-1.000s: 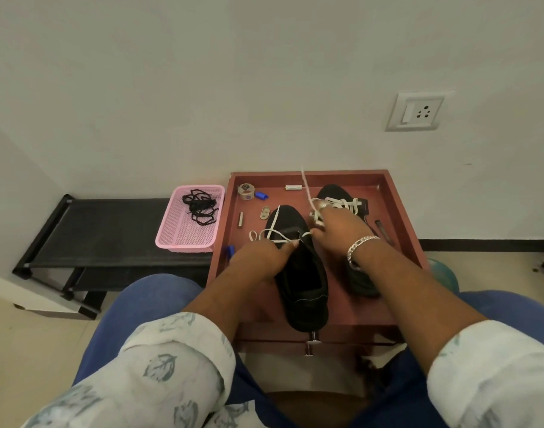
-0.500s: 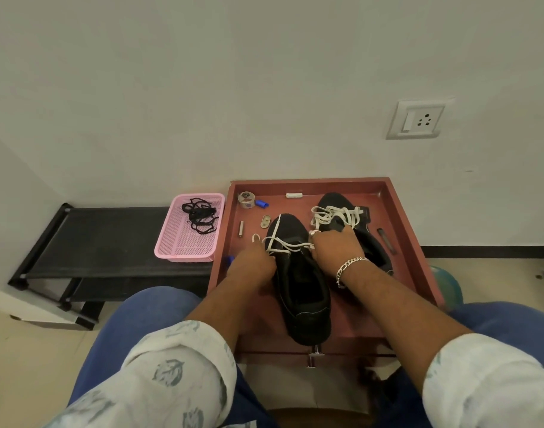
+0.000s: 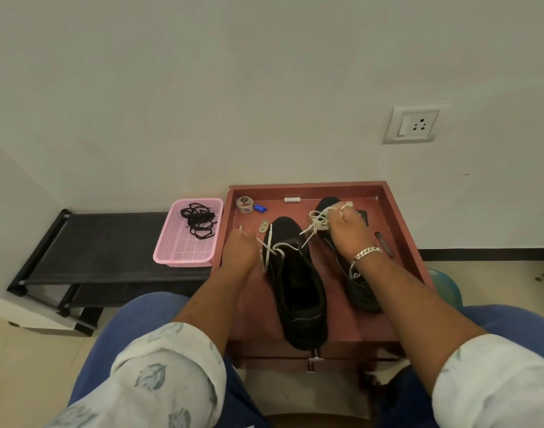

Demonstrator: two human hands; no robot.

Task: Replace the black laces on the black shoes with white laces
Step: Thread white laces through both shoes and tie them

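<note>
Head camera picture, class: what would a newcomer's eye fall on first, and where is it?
Two black shoes lie in a red-brown tray at the centre, white laces stretched between the two hands: the left hand pulls one end, the right hand the other. Left of the tray, a pink basket holds the black laces.

Two black shoes sit toes-away in the red tray (image 3: 400, 217). The near shoe (image 3: 298, 282) has a white lace (image 3: 272, 247) crossed through just its front eyelets, ends stretched out both ways. The far shoe (image 3: 354, 273) has its white lace (image 3: 318, 219) bunched up top. Old black laces (image 3: 198, 219) are piled in the pink basket (image 3: 184, 248).
</note>
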